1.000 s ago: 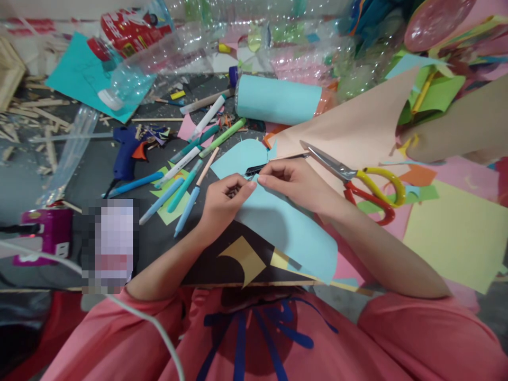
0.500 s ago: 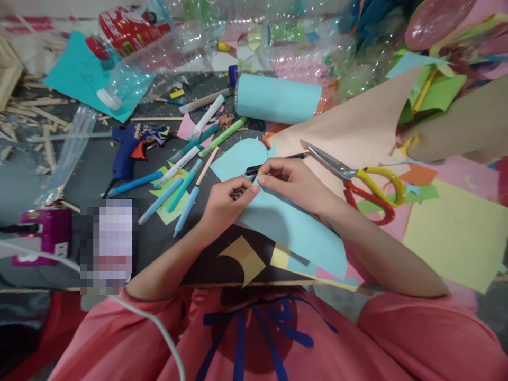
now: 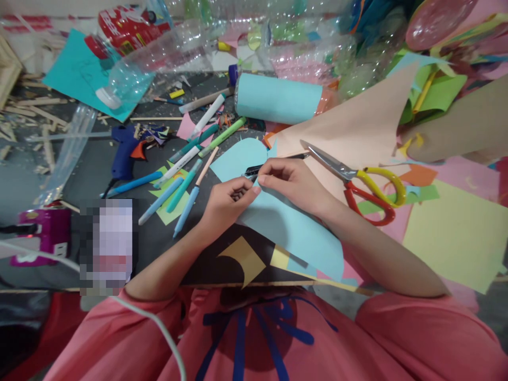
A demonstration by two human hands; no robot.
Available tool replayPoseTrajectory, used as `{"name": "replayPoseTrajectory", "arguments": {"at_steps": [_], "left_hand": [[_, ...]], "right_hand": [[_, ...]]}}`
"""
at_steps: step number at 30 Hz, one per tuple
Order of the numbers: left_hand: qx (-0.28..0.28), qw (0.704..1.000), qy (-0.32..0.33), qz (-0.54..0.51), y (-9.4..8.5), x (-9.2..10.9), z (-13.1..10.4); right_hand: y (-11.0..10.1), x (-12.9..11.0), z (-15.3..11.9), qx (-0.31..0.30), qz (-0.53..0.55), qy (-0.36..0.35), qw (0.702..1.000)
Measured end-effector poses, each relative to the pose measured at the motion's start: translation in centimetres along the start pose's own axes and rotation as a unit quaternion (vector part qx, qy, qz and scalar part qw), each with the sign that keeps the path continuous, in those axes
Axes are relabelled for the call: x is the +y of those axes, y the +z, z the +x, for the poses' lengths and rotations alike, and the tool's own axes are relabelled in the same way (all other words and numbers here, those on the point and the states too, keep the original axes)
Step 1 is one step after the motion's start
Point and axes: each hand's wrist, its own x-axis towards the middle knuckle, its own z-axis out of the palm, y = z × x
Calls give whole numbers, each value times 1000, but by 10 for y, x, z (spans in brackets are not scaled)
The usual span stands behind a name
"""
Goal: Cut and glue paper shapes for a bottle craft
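Observation:
My left hand (image 3: 228,203) and my right hand (image 3: 293,182) meet above the table, thumbs and forefingers pressed together on the narrow end of a light blue paper (image 3: 304,233). The rest of that sheet slopes down to the right beneath my right forearm. Right behind my fingertips shows a small black object (image 3: 251,170), partly covered, its kind unclear. A second light blue piece of paper (image 3: 242,153) with a rounded edge lies beyond it. To the right of my right hand rest open scissors (image 3: 349,177) with a yellow and a red handle.
Several markers (image 3: 174,169) and a blue glue gun (image 3: 125,153) lie to the left. A bottle wrapped in light blue paper (image 3: 280,98) lies further back, before clear plastic bottles (image 3: 170,53). Yellow paper (image 3: 456,233) covers the right side. A white cable (image 3: 151,317) crosses at lower left.
The lower right end of the light blue paper has shifted slightly to the left. Both hands keep practically the same place and pinch.

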Motion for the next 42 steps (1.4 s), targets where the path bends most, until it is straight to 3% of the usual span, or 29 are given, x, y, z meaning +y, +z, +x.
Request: {"name": "replayPoseTrajectory", "arguments": {"at_steps": [5,13,25,31,35,38,42], "left_hand": [[1,1000,7,6,0,-1,0],[47,998,29,34,-7,0,3],[142,988,50,29,-22,-7,14],[81,996,35,-8,-11,-7,7],[-25,999,9,-23,-11,-5,6],[-90,995,15,30,-13,-4,7],[-73,992,44,92,-18,-3,8]], "right_hand": [[0,-1,0,0,0,13,1000],[-8,-6,-1,-30,-19,49,998],[-40,-6,1,-67,-125,52,989],[-33,-11,1,-115,-122,12,986],[-27,-13,-1,-202,-133,10,970],[-25,-13,-3,-225,-148,10,963],[-32,-11,-2,-206,-147,25,967]]}}
